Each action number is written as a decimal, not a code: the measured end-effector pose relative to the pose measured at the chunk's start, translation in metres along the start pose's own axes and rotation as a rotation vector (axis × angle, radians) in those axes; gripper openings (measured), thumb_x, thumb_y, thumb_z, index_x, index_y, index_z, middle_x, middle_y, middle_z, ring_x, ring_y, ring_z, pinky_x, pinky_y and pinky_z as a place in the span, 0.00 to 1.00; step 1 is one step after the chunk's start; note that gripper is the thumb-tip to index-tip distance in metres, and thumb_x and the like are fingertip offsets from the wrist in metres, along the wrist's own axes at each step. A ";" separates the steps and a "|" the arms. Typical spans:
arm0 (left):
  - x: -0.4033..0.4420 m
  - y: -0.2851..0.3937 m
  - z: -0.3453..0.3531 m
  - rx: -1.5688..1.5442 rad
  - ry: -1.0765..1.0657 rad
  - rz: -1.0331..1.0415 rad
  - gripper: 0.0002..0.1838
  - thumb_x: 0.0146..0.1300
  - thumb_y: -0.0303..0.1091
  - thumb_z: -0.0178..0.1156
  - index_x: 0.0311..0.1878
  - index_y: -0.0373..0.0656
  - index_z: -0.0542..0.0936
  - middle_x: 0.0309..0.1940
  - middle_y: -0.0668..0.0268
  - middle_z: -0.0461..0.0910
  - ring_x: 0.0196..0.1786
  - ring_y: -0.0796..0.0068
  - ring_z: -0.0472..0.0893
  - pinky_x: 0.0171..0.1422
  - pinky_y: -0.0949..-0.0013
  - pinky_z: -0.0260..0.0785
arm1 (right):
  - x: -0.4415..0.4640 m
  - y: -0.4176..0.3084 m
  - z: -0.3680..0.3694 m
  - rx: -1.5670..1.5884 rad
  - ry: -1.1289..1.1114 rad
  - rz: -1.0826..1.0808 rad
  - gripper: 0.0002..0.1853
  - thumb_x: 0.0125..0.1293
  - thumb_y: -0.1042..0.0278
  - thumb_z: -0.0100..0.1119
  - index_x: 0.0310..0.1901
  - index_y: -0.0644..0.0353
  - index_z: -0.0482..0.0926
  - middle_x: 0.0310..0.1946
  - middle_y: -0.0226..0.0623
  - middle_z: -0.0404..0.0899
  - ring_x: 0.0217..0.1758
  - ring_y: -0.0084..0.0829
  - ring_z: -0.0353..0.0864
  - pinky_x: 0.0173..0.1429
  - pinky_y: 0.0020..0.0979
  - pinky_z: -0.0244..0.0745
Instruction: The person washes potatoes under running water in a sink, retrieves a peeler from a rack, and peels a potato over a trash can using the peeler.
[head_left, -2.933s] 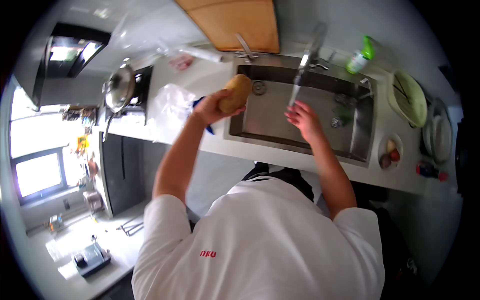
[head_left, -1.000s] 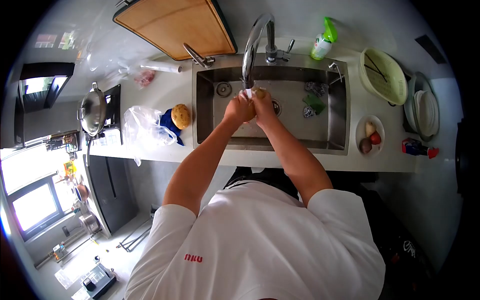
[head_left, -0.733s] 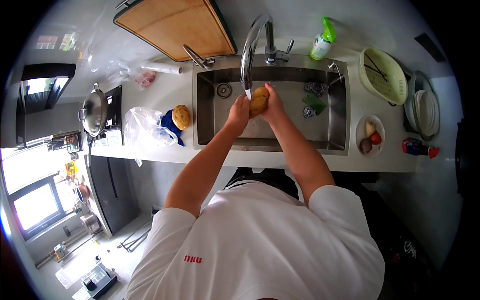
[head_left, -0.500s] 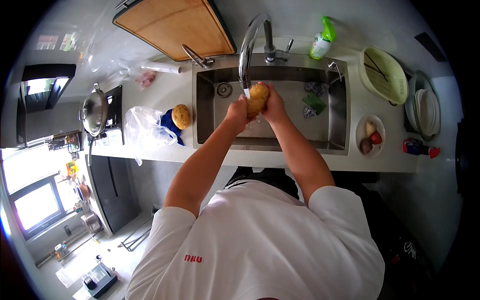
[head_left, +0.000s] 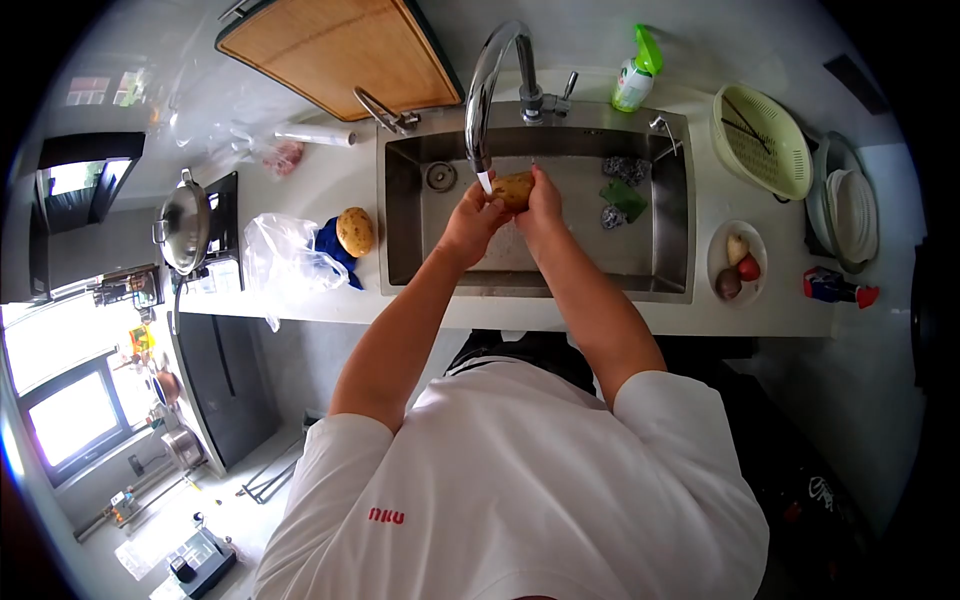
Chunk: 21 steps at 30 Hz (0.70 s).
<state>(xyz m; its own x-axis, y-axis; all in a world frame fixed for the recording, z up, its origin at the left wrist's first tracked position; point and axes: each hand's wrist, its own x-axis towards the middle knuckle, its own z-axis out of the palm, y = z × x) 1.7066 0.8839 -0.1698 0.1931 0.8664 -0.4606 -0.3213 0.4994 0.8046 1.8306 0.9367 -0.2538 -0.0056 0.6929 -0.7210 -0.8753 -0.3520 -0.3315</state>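
Note:
Over the steel sink I hold a brown potato between both hands. My left hand is closed around its left end, and my right hand grips the right end. Water runs from the curved chrome faucet onto the potato's left end and the left fingers. A second potato rests on a dark blue cloth or bag on the counter, left of the sink.
Metal scrubbers and a green scouring pad lie in the sink's right part. To the right stand a bowl of vegetables, a green basket and stacked dishes. A plastic bag and a cutting board are left; a spray bottle stands behind.
The potato has turned from upright to lying more sideways between my hands. Both hands stay under the running water, and the whole view has shifted slightly.

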 end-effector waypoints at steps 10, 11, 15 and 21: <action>0.007 -0.011 0.006 -0.341 0.078 -0.012 0.33 0.73 0.30 0.58 0.79 0.50 0.62 0.64 0.61 0.74 0.61 0.62 0.78 0.63 0.58 0.73 | -0.021 0.009 -0.001 -0.015 0.163 -0.055 0.19 0.75 0.54 0.58 0.55 0.61 0.74 0.48 0.41 0.81 0.45 0.43 0.86 0.43 0.46 0.84; 0.007 -0.009 0.008 -0.383 0.103 -0.006 0.31 0.73 0.31 0.58 0.78 0.49 0.64 0.61 0.61 0.75 0.60 0.62 0.78 0.61 0.57 0.74 | -0.021 0.011 -0.003 -0.012 0.151 -0.068 0.19 0.75 0.54 0.59 0.55 0.61 0.74 0.48 0.41 0.81 0.45 0.43 0.86 0.42 0.46 0.84; 0.016 -0.016 0.001 -0.457 0.184 -0.032 0.23 0.76 0.34 0.56 0.71 0.51 0.70 0.56 0.62 0.76 0.55 0.63 0.78 0.57 0.58 0.74 | -0.026 0.017 -0.012 0.015 0.136 -0.072 0.24 0.68 0.58 0.67 0.60 0.57 0.69 0.52 0.42 0.75 0.50 0.44 0.83 0.46 0.49 0.85; 0.025 -0.040 -0.014 -0.522 0.306 -0.087 0.20 0.80 0.41 0.49 0.70 0.52 0.74 0.57 0.64 0.74 0.62 0.65 0.74 0.60 0.56 0.71 | -0.033 0.020 -0.020 -0.037 0.117 -0.082 0.22 0.68 0.59 0.67 0.58 0.54 0.71 0.51 0.39 0.76 0.49 0.40 0.83 0.44 0.45 0.86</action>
<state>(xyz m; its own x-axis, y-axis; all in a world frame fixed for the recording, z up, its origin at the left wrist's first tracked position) 1.7114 0.8860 -0.2188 -0.0113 0.7462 -0.6657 -0.7435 0.4389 0.5046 1.8227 0.8940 -0.2490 0.1235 0.6433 -0.7556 -0.8521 -0.3216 -0.4130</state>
